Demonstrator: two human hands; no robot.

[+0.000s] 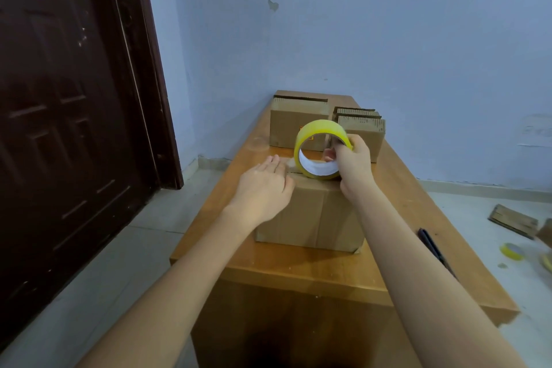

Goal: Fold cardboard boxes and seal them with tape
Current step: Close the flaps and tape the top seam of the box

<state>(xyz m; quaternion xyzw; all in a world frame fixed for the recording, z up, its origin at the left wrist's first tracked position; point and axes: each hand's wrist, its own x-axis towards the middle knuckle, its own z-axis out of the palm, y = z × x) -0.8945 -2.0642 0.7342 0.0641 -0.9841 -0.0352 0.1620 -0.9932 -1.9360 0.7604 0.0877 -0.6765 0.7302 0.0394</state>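
Observation:
A folded cardboard box (310,215) stands in the middle of the wooden table (298,272). My left hand (264,185) lies flat and open on the box's top left part, pressing the flaps down. My right hand (352,161) grips a roll of yellow tape (316,155), thumb inside the core, with the roll resting on the far part of the box top. A strip of clear tape runs down the box's front face.
Two more cardboard boxes (295,128) (363,134) stand at the table's far end against the blue wall. A dark pen-like tool (433,248) lies at the table's right edge. On the floor at right lie flat cardboard (513,221) and another tape roll (512,251). A dark door (68,98) is on the left.

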